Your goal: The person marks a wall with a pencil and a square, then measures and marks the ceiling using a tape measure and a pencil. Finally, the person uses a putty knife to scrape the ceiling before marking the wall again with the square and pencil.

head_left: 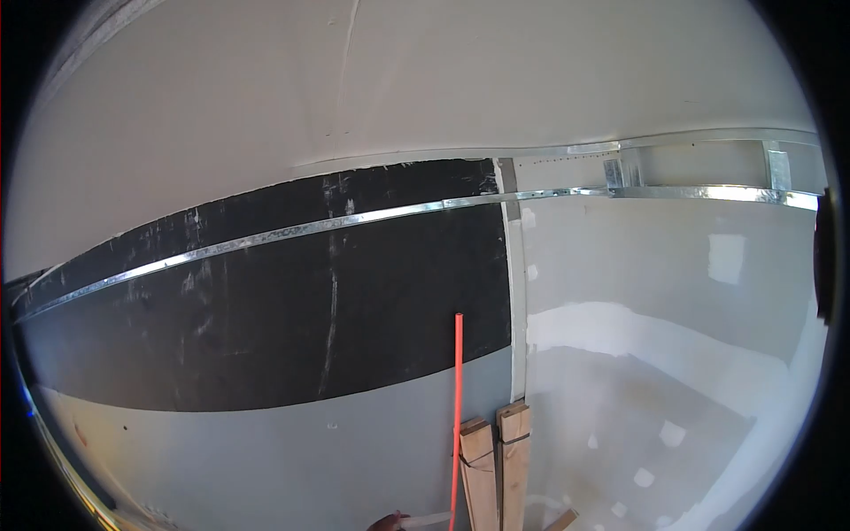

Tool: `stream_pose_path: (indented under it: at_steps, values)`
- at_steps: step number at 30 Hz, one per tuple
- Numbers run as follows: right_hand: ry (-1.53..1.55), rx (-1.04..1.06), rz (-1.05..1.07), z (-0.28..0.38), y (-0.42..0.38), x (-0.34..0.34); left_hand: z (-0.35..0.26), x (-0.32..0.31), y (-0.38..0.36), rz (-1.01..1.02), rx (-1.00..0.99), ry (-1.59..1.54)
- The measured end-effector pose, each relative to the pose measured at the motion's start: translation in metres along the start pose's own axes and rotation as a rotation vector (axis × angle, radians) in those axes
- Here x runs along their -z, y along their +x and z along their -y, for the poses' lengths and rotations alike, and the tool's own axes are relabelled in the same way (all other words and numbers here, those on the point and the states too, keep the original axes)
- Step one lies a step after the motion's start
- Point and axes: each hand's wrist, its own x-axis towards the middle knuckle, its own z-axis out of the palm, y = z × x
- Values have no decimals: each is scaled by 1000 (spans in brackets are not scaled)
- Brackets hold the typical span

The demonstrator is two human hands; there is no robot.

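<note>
Neither of my hands can be made out in the head view. A thin orange-red pole [458, 398] stands upright in front of the wall, its top against the black panel [416, 283]. Right of it, two bundles of wooden boards lean on the wall, the left bundle [479, 478] and the right bundle [514, 460], each bound with a dark strap. At the bottom edge a dark reddish-brown shape [388, 523] shows in part, beside a pale strip [425, 520]; most of it is cut off by the frame.
A shiny metal profile [292, 232] runs across the black panel and on along the right wall [646, 257], which has white filler patches. Short metal uprights [778, 168] join it to the rail under the ceiling [531, 71]. Another board end [563, 520] shows low right.
</note>
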Motion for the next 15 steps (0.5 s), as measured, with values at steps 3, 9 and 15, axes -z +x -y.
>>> stream_pose_path:
  at_steps: [3,9,15]
  values:
    - [4,8,-12,0,-6,-6,3,13,-1,28,-34,-23]
    - [15,9,-29,-5,-15,-16,10,-2,-4,-67,-945,675]
    - [23,3,-20,-12,-21,-27,-15,-7,-16,168,-65,114]
